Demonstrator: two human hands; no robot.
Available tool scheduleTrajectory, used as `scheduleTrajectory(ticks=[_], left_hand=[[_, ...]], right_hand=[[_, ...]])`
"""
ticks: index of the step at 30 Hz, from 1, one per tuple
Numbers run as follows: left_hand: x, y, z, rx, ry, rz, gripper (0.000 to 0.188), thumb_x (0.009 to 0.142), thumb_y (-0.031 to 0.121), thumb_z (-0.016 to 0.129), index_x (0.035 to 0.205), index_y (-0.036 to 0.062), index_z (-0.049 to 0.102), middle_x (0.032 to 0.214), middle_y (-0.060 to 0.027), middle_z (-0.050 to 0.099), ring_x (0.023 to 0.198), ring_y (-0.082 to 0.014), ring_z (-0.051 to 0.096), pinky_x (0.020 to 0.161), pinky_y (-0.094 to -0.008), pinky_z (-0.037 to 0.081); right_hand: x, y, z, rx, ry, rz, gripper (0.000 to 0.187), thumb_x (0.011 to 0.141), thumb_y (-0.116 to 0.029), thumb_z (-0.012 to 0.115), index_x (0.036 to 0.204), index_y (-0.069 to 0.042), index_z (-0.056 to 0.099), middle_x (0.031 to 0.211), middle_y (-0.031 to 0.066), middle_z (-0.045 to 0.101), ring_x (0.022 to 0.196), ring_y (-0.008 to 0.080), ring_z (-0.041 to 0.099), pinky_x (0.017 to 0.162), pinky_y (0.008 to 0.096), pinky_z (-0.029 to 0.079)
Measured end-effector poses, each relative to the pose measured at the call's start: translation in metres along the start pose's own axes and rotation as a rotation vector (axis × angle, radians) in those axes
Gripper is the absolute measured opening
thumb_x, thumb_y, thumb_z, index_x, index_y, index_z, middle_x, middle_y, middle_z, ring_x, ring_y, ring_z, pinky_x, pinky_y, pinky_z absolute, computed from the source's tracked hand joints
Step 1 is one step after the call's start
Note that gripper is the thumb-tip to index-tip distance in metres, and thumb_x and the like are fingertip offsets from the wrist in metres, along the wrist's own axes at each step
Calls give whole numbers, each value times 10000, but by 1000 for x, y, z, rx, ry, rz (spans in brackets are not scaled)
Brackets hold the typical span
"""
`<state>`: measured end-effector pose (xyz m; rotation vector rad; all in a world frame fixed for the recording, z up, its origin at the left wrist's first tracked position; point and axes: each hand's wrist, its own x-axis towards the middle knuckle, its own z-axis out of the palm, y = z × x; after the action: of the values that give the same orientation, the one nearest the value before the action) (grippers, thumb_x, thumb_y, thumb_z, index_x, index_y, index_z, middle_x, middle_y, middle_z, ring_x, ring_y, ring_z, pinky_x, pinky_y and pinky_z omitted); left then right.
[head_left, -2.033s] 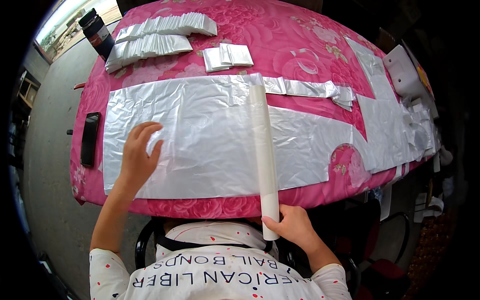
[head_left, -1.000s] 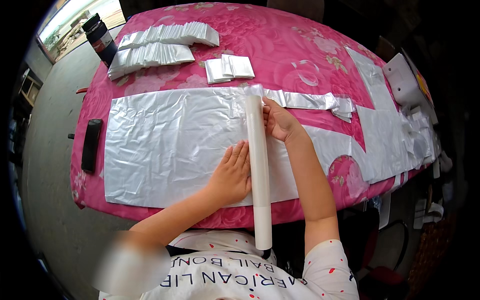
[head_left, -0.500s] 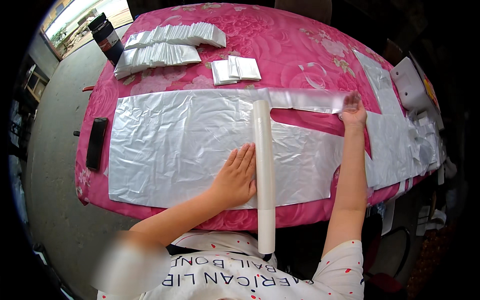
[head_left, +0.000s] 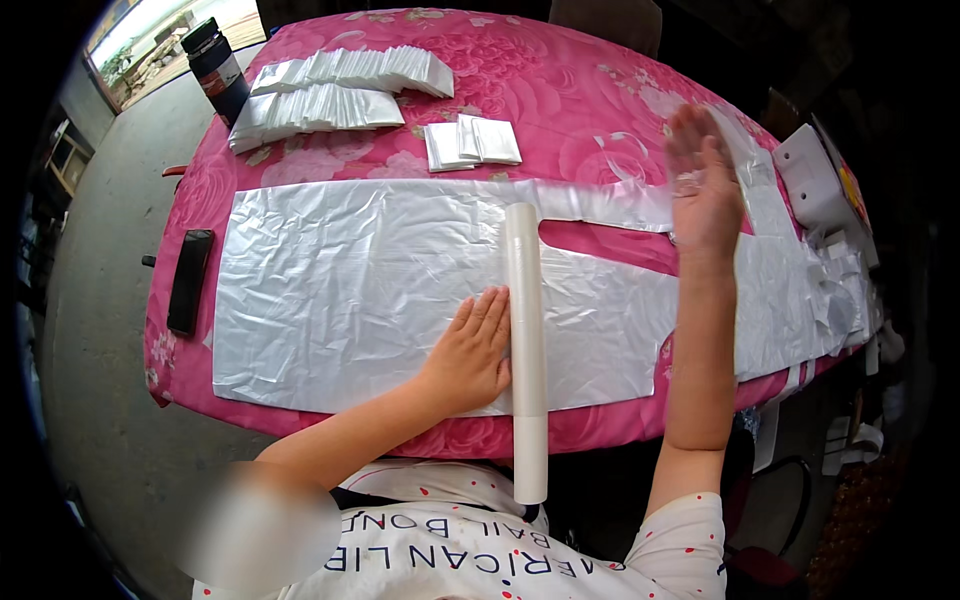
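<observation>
A thin white plastic sheet (head_left: 360, 290), cut in outline like an apron, lies flat and creased across the table. A long strip (head_left: 605, 203) runs along its far right side, beside a curved cut-out. My left hand (head_left: 472, 345) rests flat on the sheet with its fingers stretched out. Its side is against a pale roll or tube (head_left: 527, 340) that lies across the sheet and overhangs the near edge. My right hand (head_left: 708, 180), blurred by motion, is raised over the far right of the table by the strip's end, fingers extended. Nothing shows in its palm.
Folded white plastic packets (head_left: 325, 110) stand in two rows at the far left, with a few more (head_left: 475, 142) beside them. A dark jar (head_left: 215, 72) and a black phone (head_left: 190, 283) are on the left. More plastic sheeting (head_left: 785, 300) and a white container (head_left: 812, 170) lie right.
My right hand has come off the strip's end and moved away from me, rising above the table. My left hand and the roll have stayed in place.
</observation>
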<state>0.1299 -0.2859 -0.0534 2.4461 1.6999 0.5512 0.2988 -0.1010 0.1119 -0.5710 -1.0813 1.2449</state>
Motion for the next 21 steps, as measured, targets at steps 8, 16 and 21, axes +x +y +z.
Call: scheduleTrajectory(ticks=[8,16,21], left_hand=[[3,-5,11,69,-26,42,640,837,281,393,1327,-114,273,1429,-246,219,1349,-337,197,1094,-460,146],[3,-1,13,92,-42,47,698,815,327,384,1339,-113,246,1430,-246,210,1361,-340,146,1107,-455,102],[0,-3,3,60,-45,8,725,817,353,390,1346,-113,224,1430,-256,202,1362,-353,134,1112,-452,87]], right_hand=[[-173,152,197,-280,-818,309,288,909,-122,480,1160,-8,561,1024,164,634,948,179,595,820,273,440],[-214,221,244,-621,-1136,24,457,875,-226,511,1252,24,446,1249,240,468,1219,403,373,1012,429,306],[-208,128,207,-511,-1283,-56,595,842,-301,575,1309,13,382,1379,236,328,1329,373,217,1068,427,239]])
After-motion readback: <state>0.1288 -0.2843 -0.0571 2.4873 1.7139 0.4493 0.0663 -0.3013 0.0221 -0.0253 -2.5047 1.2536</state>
